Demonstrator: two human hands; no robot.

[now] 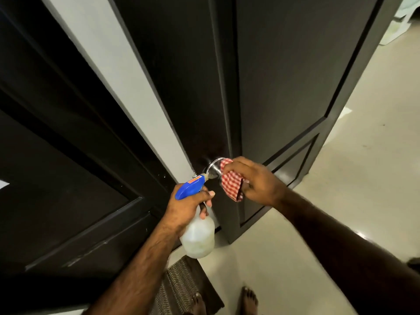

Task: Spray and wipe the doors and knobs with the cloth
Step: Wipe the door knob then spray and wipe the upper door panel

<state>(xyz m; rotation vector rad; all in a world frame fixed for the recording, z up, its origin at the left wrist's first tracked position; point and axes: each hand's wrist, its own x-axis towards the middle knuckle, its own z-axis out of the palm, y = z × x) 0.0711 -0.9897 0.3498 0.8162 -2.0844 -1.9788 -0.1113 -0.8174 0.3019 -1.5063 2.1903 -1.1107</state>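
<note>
A dark brown door (284,76) stands open in front of me, with a round silver knob (214,170) on its edge side. My left hand (188,204) grips a translucent spray bottle (200,237) with a blue head, its nozzle pointing at the knob from close by. My right hand (252,181) holds a red-and-white checked cloth (231,180) bunched against the knob's right side, covering part of it.
A second dark door (56,155) fills the left, with a strip of pale wall (127,71) between the two. A patterned mat (181,287) lies on the pale tiled floor (341,178). My bare feet (248,298) stand beside the mat.
</note>
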